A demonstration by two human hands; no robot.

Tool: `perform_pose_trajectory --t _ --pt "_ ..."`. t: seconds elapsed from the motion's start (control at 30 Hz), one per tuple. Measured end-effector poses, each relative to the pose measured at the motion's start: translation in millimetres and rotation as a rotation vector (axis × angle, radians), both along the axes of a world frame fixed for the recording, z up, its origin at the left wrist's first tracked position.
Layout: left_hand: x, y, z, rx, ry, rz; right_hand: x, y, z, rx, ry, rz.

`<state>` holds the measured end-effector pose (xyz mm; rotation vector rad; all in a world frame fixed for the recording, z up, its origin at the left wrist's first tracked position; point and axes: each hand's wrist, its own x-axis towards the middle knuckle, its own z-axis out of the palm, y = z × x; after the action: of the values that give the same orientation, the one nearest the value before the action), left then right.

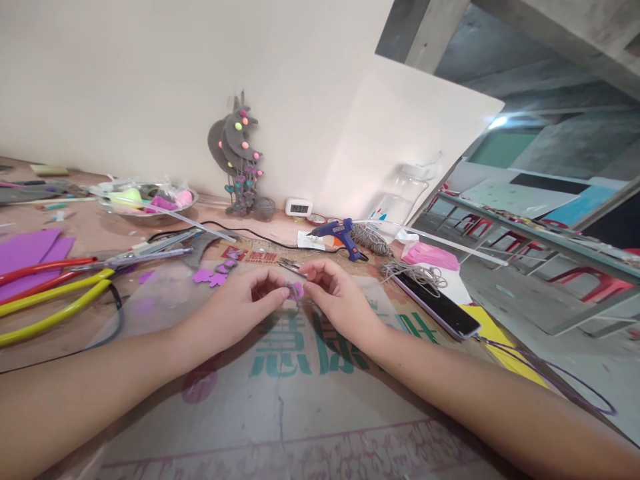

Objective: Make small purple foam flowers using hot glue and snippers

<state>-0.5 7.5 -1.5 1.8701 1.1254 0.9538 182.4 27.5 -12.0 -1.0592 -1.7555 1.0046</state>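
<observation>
Small purple cut-out piece with grey on it: at the clock's centre, between the two hands, above the printed translucent plastic sheet.
Left hand: fingers curled, thumb and forefinger nearly together, pinching the piece's left edge.
Right hand: fingers bent, thumb and forefinger slightly apart at the piece's right edge; whether they grip it, I cannot tell.
Purple flower-like cut-outs: 9 o'clock, near the left hand.
Yellow-handled scissors: 9 o'clock, farther out.
Clear bowl of coloured bits: 10 o'clock.
Grey crescent-moon ornament with coloured balls: 11 o'clock, against the pale wall.
White digital timer: 12 o'clock.
Blue glue gun with orange trigger: between 1 and 2 o'clock.
Black-screened phone: 3 o'clock, loose grey cord over its far end.
</observation>
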Motion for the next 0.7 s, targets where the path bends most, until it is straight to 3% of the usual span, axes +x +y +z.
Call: perform_pose_trajectory --t 0.3,0.7 --pt "-1 0 -0.7 -0.002 0.019 -0.014 0 -1 0.5 0.092 -0.116 -0.032" --pt "-1 -2 2.9 0.005 0.020 -0.001 -2 -7 14.4 -0.075 -0.032 -0.020"
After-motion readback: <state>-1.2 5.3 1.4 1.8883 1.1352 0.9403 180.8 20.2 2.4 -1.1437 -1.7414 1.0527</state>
